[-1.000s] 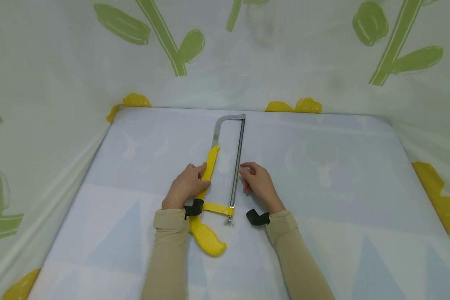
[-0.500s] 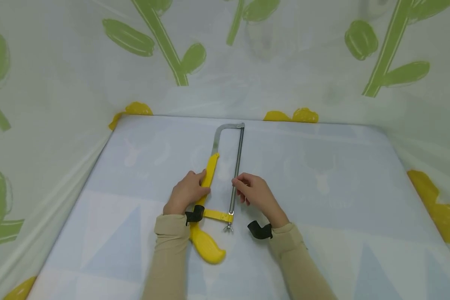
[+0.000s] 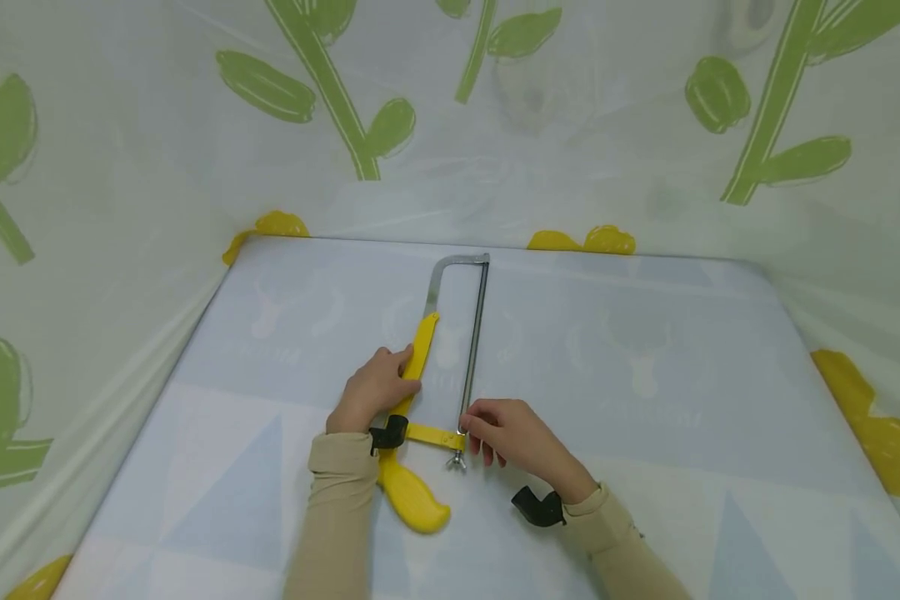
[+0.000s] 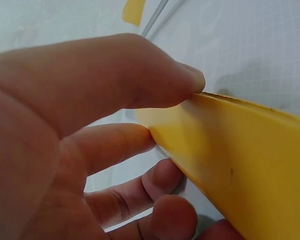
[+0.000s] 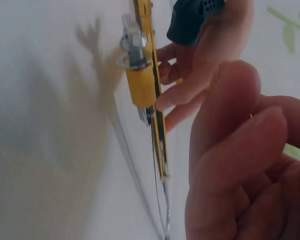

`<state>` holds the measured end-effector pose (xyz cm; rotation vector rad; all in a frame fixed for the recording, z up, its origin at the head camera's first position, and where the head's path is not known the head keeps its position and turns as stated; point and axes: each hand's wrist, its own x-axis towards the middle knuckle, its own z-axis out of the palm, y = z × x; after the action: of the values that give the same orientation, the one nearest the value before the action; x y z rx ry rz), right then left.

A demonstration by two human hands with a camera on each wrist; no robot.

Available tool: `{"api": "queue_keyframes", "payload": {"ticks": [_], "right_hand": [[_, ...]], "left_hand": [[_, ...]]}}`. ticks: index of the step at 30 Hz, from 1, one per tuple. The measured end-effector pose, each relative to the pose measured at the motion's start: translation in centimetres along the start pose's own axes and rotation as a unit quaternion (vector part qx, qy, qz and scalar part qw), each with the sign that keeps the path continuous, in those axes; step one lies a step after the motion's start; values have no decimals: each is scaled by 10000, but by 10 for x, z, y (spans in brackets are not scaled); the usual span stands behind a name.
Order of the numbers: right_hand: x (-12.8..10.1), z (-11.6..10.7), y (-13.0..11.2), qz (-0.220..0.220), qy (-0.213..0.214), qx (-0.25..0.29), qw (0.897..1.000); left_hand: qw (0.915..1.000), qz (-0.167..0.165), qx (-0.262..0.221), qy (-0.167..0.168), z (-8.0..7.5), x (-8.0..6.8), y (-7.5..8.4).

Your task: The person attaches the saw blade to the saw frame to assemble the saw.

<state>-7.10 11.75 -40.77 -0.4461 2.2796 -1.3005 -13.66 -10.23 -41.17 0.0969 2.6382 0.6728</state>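
A hacksaw (image 3: 422,340) with a yellow frame and grip lies on the table, its silver bow pointing away from me. Its blade (image 3: 476,333) runs along the right side down to a wing nut (image 3: 456,462). My left hand (image 3: 373,388) pinches the yellow part of the frame; the left wrist view has the thumb (image 4: 140,70) on its upper edge and fingers under the lower one. Beside the blade's near end is my right hand (image 3: 516,435), fingers loosely curled. In the right wrist view its fingertips stand apart from the saw's yellow end piece (image 5: 141,86), with nothing visible between them.
A pale cloth with blue triangles covers the table (image 3: 645,483). Behind it hangs a white curtain (image 3: 570,167) printed with green leaves and yellow flowers. Black camera mounts (image 3: 537,507) sit on both wrists.
My right hand has moved toward me along the blade, from its middle to the wing nut end. My left hand keeps its hold on the frame. The head view has tilted slightly upward.
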Motion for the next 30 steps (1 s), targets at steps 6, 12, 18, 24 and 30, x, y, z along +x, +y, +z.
{"api": "queue_keyframes", "payload": {"ticks": [6, 12, 18, 24, 30], "right_hand": [[-3, 9, 1, 38, -252, -391, 9989], [-6, 14, 7, 216, -565, -328, 9976], [-6, 16, 10, 211, -766, -165, 9967], [-6, 17, 14, 288, -783, -90, 9965], [-5, 19, 16, 343, -798, 38, 9962]], "left_hand": [[10000, 70, 5, 3, -1, -1, -1], [9999, 101, -67, -19, 0, -2, -3], [9997, 156, -155, 43, -1, -3, -4], [9997, 176, -131, 59, 1, -3, -4], [9998, 160, -85, 78, 1, -4, -4]]}}
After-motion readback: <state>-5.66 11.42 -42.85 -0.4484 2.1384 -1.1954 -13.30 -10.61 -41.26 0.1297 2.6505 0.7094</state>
